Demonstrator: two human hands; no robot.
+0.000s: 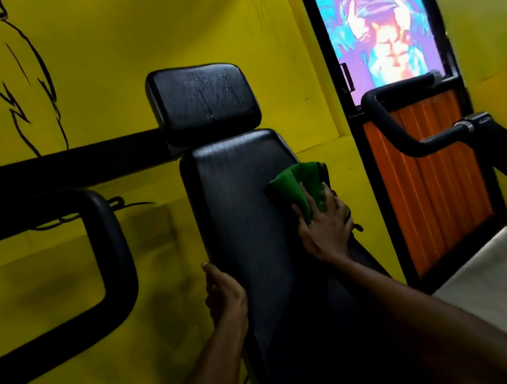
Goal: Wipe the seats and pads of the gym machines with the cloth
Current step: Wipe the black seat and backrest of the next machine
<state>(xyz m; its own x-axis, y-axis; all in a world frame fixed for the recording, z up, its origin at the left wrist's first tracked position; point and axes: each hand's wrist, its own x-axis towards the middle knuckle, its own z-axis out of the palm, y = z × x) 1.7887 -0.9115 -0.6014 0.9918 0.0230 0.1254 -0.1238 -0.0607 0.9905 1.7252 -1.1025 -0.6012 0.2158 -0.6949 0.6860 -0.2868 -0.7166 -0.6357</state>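
Head: green cloth on back pad

A gym: black padded machine seat with headrest, steel handle bars, yellow muscle-mural wall.

Yellow wall with black line-drawing — orange-slatted panel, perhaps a door.

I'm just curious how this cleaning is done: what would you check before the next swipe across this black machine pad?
1. The green cloth lies on the back pad: ok.
2. The right hand presses the cloth: ok.
3. The left hand grips the pad's edge, steadying it: ok.
4. The head pad is dry: not ok, droplets show on it.
5. The lower back pad is clean: cannot tell, too dark.
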